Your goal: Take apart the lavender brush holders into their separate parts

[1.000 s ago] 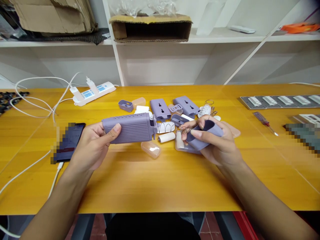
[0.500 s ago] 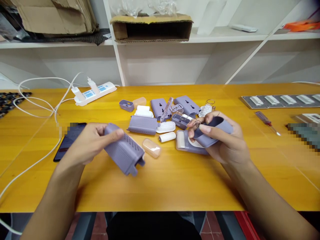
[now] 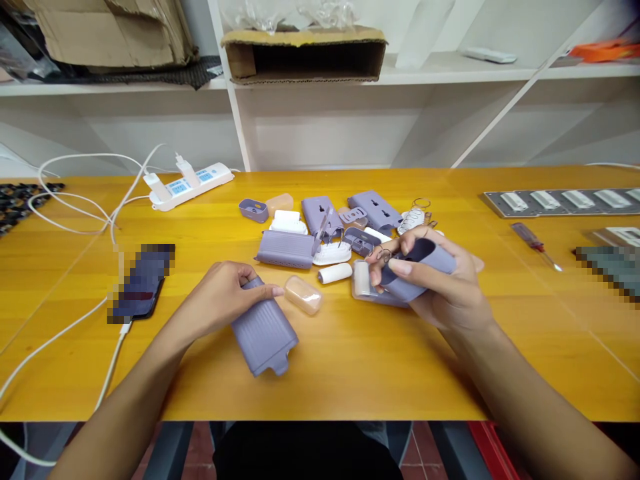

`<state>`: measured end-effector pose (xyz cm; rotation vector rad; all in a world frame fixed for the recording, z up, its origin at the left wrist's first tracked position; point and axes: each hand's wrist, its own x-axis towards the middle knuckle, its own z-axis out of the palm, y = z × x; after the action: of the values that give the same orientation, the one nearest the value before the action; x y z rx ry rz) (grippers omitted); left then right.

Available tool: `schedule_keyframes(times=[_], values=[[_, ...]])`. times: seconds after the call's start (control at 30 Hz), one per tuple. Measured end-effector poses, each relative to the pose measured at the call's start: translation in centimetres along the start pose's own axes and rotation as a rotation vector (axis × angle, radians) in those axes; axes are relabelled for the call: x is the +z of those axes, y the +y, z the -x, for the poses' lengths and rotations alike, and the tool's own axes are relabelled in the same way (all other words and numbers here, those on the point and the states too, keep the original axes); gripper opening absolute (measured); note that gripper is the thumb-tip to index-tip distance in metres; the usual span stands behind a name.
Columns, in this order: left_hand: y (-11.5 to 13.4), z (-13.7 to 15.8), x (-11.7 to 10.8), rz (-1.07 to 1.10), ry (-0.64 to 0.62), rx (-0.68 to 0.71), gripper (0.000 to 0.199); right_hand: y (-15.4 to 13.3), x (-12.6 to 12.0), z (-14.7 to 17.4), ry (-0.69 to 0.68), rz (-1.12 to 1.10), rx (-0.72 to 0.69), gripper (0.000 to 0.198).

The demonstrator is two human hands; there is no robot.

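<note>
The left hand [image 3: 227, 293] grips a purple ribbed case [image 3: 265, 327] by its upper end, the thumb flat across the ribbed face and the other fingers mostly hidden behind it; the case slants so that its tabbed end points toward the front edge of the bench [image 3: 320, 393], and whether it touches the wood I cannot tell. The right hand [image 3: 445, 287] is wrapped around a purple sleeve [image 3: 427, 263], its oval mouth facing up, while the thumb and fingertips pinch a thin wire ring [image 3: 383, 255] at its left rim. Just beside the left thumb lies a clear cap [image 3: 303, 295], and partly under the right fingers a clear-ended case [image 3: 365, 293]. Between the hands and the back edge spreads a pile: a white roller [image 3: 335, 273], a white bumpy piece [image 3: 334, 253], a second ribbed case [image 3: 285, 250], two keyhole plates [image 3: 376, 210] and a small purple cup [image 3: 253, 211]. Farther left, a phone [image 3: 143, 283] rests near the left forearm, and a power strip [image 3: 193, 187] with two plugs sits along the back edge. Off to the right lie a screwdriver [image 3: 535, 247] and, nearer the back edge, a long metal panel [image 3: 565, 203].
</note>
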<state>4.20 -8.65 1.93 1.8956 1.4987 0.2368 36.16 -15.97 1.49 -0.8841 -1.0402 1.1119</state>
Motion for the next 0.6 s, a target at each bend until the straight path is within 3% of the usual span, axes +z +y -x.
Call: schedule_keyframes(times=[0.37, 0.5, 0.6], values=[[-0.1, -0.8, 0.3, 0.164, 0.123, 0.055, 0.06, -0.2, 0.1, 0.2, -0.025, -0.02, -0.006, 0.039], [0.3, -0.5, -0.1, 0.335, 0.142, 0.148, 0.056, -0.3, 0.1, 0.2, -0.039, -0.029, -0.007, 0.037], [0.4, 0.1, -0.8, 0.314, 0.224, 0.265, 0.049, -0.3, 0.1, 0.2, -0.054, -0.046, -0.019, 0.037]])
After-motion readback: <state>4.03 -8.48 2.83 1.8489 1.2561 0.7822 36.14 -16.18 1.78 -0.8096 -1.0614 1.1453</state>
